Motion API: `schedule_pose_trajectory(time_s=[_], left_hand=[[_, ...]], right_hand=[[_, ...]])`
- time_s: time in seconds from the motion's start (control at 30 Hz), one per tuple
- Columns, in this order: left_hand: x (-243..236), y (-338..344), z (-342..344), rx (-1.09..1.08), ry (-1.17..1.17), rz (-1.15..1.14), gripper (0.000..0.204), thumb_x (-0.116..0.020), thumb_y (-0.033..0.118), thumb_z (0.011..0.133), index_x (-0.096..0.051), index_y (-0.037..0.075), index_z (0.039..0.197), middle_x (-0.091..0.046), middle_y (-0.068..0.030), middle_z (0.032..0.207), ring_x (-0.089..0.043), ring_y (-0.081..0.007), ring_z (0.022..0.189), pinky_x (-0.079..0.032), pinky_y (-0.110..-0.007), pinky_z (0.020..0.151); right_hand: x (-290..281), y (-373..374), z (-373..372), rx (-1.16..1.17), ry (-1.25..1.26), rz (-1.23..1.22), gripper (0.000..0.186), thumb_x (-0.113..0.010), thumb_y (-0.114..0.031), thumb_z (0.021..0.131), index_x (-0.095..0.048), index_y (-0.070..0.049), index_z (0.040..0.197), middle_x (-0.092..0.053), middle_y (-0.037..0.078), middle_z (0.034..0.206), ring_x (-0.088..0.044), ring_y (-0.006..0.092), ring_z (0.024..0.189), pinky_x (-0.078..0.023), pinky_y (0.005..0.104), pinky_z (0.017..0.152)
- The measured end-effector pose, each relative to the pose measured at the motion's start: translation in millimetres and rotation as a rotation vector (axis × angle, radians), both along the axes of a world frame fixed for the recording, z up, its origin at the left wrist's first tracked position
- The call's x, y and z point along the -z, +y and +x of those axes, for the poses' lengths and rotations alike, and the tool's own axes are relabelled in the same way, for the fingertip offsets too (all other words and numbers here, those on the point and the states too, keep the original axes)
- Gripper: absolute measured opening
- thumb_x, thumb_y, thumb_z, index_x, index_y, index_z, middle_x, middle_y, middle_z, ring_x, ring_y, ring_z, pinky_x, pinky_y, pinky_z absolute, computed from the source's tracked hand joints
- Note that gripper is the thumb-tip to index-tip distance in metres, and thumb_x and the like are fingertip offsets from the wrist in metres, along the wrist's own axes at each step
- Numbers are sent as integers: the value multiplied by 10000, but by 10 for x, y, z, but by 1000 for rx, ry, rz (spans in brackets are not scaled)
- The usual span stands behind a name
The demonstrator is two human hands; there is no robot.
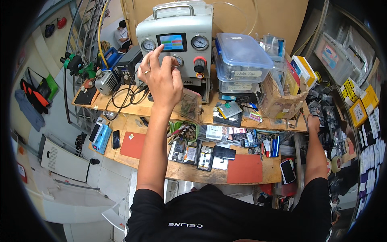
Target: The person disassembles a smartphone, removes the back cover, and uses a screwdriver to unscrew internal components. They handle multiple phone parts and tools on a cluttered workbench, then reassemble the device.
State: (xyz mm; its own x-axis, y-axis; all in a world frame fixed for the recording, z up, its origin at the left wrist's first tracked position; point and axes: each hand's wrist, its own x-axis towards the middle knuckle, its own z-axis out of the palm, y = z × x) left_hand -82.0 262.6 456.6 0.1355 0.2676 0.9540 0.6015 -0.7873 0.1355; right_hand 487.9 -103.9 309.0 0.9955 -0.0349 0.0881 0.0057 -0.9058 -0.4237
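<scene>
My left hand [163,82] is raised, its index fingertip at the lit touch screen [172,42] of a silver-grey bench machine [177,22]. I cannot tell if the finger presses it. The other fingers are loosely bent and apart, holding nothing; one wears a ring. Round the screen sit several dials, among them the right pressure gauge [199,42], and a black-and-red knob [199,65]. Far to the right, my right hand [313,123] rests by the end of the wooden shelf [288,126], beside small dark parts. Its fingers are mostly hidden.
Stacked clear boxes with blue lids [244,50] stand right of the machine, beside a worn cardboard box [282,97]. Opened phones [205,157] and tools lie on the lower bench between red mats [244,168]. Black cables [125,99] hang at left. A person [121,34] sits behind.
</scene>
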Motion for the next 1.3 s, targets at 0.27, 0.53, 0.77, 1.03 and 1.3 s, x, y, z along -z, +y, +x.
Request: schedule_pose_trajectory(time_s=[0.27,0.53,0.77,1.03,1.3], left_hand=[[-72,43,46,-23,73,2,175,-627,124,752,-682,93,915,-556,-122,1525,-417,-385,1429,-207,-571,1200],[61,-27,-154,40,61,-31,198,-634,102,777,-664,83,972,-555,-198,1499,-456,-410,1405,-242,-593,1196],[755,-398,-44,229,-25,-300,353,-673,199,927,-639,-1,1216,-562,-240,1487,-453,-427,1416,-309,-565,1193],[869,-419,254,-19,115,-169,801,-836,492,840,-574,32,1441,-477,-237,1614,-411,-437,1479,-337,-572,1181],[1159,-261,604,-49,-28,-31,853,-897,299,830,-459,42,1514,-344,-281,1618,-315,-519,1520,-321,-633,1223]], right_hand=[[4,3,6,11,-6,-14,608,-570,-512,980,-743,-60,1348,-684,260,1426,-637,455,1346,-467,569,1146],[-14,14,10,10,34,-22,621,-550,-524,985,-745,-60,1348,-672,258,1448,-629,457,1358,-420,592,1192],[26,4,79,1,32,-39,638,-551,-533,979,-729,-63,1373,-664,252,1464,-616,450,1381,-417,590,1193],[44,-15,129,-3,49,-55,665,-533,-544,971,-716,-62,1391,-652,248,1484,-604,441,1399,-406,600,1194],[63,-24,127,-21,24,-49,654,-542,-546,964,-744,-55,1346,-679,266,1432,-631,450,1362,-443,565,1167]])
